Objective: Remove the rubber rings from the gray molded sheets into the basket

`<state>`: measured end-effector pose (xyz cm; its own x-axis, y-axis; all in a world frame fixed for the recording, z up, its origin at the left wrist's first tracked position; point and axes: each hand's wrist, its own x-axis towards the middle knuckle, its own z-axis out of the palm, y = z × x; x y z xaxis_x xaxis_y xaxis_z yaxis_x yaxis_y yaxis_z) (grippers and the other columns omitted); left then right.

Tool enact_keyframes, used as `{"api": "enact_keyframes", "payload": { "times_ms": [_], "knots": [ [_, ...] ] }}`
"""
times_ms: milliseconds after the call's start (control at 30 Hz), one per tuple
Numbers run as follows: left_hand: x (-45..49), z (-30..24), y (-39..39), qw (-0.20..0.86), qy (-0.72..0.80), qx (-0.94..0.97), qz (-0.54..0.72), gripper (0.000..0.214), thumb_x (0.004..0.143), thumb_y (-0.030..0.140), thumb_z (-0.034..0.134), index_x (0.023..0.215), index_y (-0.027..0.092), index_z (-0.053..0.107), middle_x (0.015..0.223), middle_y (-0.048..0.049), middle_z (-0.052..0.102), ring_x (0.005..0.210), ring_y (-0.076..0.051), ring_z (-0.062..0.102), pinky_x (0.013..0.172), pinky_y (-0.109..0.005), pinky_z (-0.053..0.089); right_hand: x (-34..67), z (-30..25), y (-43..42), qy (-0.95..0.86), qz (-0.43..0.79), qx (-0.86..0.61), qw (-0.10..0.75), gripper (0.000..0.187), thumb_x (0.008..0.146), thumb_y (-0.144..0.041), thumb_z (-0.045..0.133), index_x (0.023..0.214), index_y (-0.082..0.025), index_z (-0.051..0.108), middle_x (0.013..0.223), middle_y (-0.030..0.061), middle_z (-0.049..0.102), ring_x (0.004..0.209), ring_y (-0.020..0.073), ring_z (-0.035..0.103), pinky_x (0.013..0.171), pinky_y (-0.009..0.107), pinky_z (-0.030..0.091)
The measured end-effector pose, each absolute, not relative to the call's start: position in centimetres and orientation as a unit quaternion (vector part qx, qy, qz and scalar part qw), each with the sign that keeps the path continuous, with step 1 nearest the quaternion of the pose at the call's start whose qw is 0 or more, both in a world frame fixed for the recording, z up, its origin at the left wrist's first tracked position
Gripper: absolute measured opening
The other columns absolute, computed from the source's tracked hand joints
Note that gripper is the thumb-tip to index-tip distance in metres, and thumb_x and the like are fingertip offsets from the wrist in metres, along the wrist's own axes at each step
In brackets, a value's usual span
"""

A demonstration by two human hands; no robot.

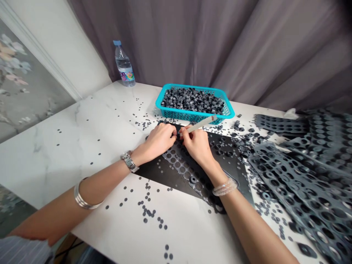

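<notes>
Small dark discs (149, 212) are strewn over the white desk (68, 143), and the desk's left side offers room for the forearm to be rested. The left hand (162, 136) is bent over the far end of a perforated dark strip (178, 165), its fingers curled close together; whether anything is pinched between them cannot be told. The strip is laid slantwise on a black mat (154, 171), running from beneath the 2 hands toward the near edge. For good control, it is best pressed flat just beside the hole being worked, with the left fingertips clear of the stick's path. A ring (193, 179) can be seen at the strip's lower part, so the holes are probably best taken in order, row by row.

The teal basket (192, 112), filled with short dark pieces, is set behind the hands, within easy reach. By the right hand (198, 145) a pale stick (200, 124) is gripped, fingers clamped on its lower part; its working tip is not clearly shown. A steeper angle would likely be steadier. At far right, perforated sheets (297, 190) are piled, and should not be brushed by the right elbow.
</notes>
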<state>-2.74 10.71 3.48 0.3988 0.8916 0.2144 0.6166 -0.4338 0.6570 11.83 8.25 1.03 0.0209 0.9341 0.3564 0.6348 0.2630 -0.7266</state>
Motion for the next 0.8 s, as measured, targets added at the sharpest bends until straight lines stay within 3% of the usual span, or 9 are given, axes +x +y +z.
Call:
{"api": "enact_keyframes", "payload": {
  "times_ms": [133, 267, 367, 533, 800],
  "knots": [
    [-3.2, 4.4, 10.2, 0.304, 0.48, 0.75, 0.339, 0.009, 0.077, 0.015, 0.064, 0.07, 0.018, 0.068, 0.052, 0.0038, 0.044, 0.049, -0.009, 0.035, 0.052, -0.024, 0.027, 11.5, 0.9, 8.3, -0.671, 0.156, -0.594, 0.415, 0.028, 0.09, -0.03, 0.045, 0.072, -0.02, 0.064, 0.066, 0.0057, 0.066, 0.059, 0.0196, 0.061, 0.061, 0.027, 0.038],
    [-4.6, 5.9, 10.3, 0.61, 0.428, 0.482, 0.46, 0.004, 0.079, 0.014, 0.067, 0.076, 0.014, 0.064, 0.062, 0.003, 0.046, 0.046, -0.004, 0.031, 0.04, -0.017, 0.021, 11.9, 0.8, 8.4, -0.626, 0.245, -0.588, 0.449, 0.031, 0.09, -0.036, 0.046, 0.076, -0.018, 0.066, 0.062, 0.0041, 0.066, 0.055, 0.0179, 0.061, 0.057, 0.026, 0.042],
    [-5.1, 6.0, 10.8, 0.76, 0.385, 0.291, 0.436, 0.012, 0.083, 0.007, 0.06, 0.072, 0.011, 0.059, 0.071, -0.0024, 0.054, 0.047, -0.001, 0.034, 0.036, -0.013, 0.024, 12.3, 1.1, 8.2, -0.575, 0.293, -0.581, 0.496, 0.037, 0.09, -0.044, 0.045, 0.078, -0.017, 0.067, 0.06, 0.0032, 0.066, 0.051, 0.0156, 0.06, 0.054, 0.024, 0.044],
    [-5.0, 5.3, 10.7, 0.806, 0.354, 0.226, 0.417, 0.013, 0.089, 0.004, 0.051, 0.079, 0.008, 0.059, 0.081, -0.0081, 0.059, 0.049, -0.001, 0.039, 0.038, -0.01, 0.031, 12.8, 1.5, 8.1, -0.543, 0.29, -0.583, 0.53, 0.039, 0.089, -0.047, 0.046, 0.075, -0.016, 0.066, 0.06, 0.0035, 0.065, 0.047, 0.013, 0.057, 0.05, 0.023, 0.043],
    [-4.9, 5.4, 9.9, 0.845, 0.292, 0.181, 0.41, 0.009, 0.087, 0.004, 0.054, 0.09, 0.005, 0.062, 0.087, -0.0116, 0.061, 0.054, -0.003, 0.047, 0.04, -0.01, 0.037, 13.3, 1.5, 8.3, -0.509, 0.323, -0.585, 0.542, 0.039, 0.085, -0.049, 0.05, 0.078, -0.015, 0.066, 0.059, 0.0037, 0.065, 0.044, 0.0124, 0.055, 0.043, 0.022, 0.042]
  ]
}}
